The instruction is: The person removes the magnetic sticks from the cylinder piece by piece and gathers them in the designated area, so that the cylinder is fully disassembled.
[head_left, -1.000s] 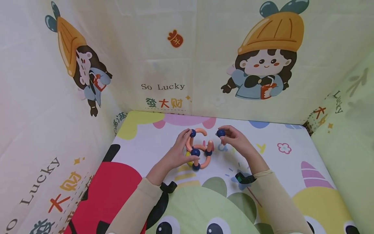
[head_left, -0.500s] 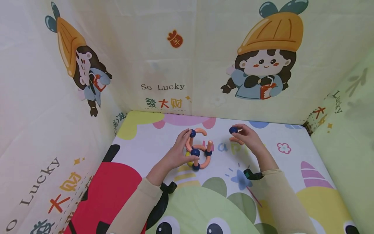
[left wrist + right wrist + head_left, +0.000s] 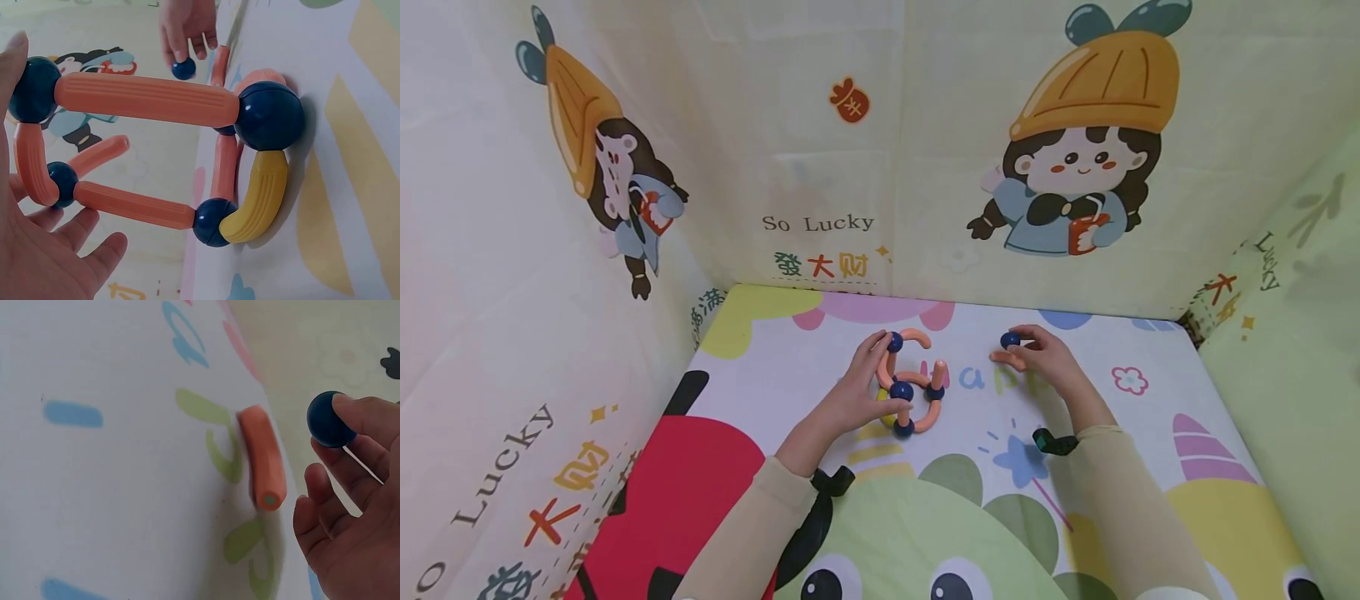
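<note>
My left hand holds a magnetic ball-and-rod frame upright on the table. In the left wrist view, the thumb lies against one upper blue ball and the fingers are behind another. Its rods are orange, apart from a curved yellow rod at the base. Off to the right, my right hand pinches a loose dark blue ball between thumb and finger, above the table. Close under that hand, a curved orange rod lies on the tabletop, untouched as far as the right wrist view shows.
A printed cartoon cloth covers the table. Fabric walls stand along its back and both sides. A black strap hangs by the left sleeve, and a dark band sits near the right wrist.
My right hand has moved right, away from the frame, then dipped slightly, still pinching the blue ball. The loose curved rod has come into sight beneath it. My left hand and the frame stay put.
</note>
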Available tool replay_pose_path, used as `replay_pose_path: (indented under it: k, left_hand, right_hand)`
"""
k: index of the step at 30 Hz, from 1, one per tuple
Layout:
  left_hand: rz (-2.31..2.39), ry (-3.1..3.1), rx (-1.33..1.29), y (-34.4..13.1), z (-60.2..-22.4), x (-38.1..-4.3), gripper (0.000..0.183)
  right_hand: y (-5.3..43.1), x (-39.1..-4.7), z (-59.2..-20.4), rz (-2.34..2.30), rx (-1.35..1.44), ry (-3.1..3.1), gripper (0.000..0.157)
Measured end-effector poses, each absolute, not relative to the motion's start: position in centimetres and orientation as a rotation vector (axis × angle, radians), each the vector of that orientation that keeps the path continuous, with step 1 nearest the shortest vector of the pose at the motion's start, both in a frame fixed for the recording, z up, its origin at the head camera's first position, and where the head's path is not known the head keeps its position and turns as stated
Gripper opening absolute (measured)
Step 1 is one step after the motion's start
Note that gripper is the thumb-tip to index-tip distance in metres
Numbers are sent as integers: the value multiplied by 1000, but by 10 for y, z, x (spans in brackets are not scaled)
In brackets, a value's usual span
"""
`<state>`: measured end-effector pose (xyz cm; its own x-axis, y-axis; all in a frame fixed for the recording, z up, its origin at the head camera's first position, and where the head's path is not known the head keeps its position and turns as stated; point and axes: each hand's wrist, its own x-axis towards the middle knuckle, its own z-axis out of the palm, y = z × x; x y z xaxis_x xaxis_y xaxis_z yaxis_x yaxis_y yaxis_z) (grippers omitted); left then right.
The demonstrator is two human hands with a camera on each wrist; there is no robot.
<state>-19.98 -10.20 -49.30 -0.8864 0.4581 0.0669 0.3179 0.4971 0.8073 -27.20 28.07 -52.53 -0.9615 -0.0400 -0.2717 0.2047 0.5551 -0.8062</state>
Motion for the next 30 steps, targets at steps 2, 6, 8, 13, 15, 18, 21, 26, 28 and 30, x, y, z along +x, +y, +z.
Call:
replay_pose_path:
  k: [2, 6, 8, 13, 15, 18, 21, 26, 28, 30]
  left_hand:
    - [1337, 2581, 669, -102, -493, -200, 107]
    - [1332, 2576, 663, -102, -493, -199, 107]
    - [1328, 2576, 661, -102, -492, -199, 107]
    - [1316, 2579, 649, -101, -491, -199, 108]
    - [1311, 2584, 643, -100, -492, -199, 108]
    - [1309, 2591, 644, -100, -492, -199, 108]
    - [1306, 2595, 646, -100, -492, -199, 108]
    - [1306, 2594, 658, -100, -492, -199, 108]
    - [1309, 2593, 661, -100, -492, -199, 107]
    - [1307, 2595, 663, -100, -492, -199, 107]
  right_hand:
    - [281, -274, -528, -1355, 136, 2536, 56]
    - [280, -279, -532, -1321, 136, 2546, 55]
    - [280, -282, -533, -1301, 146, 2543, 54]
    - [281, -289, -540, -1267, 153, 2551, 52]
    - [282, -291, -543, -1259, 154, 2554, 51]
    - [282, -293, -547, -1248, 165, 2544, 49]
    - [282, -293, -548, -1234, 164, 2539, 50]
    - [281, -291, -546, -1225, 152, 2544, 51]
    - [280, -291, -545, -1226, 150, 2543, 52]
    - [280, -290, -544, -1226, 144, 2539, 53]
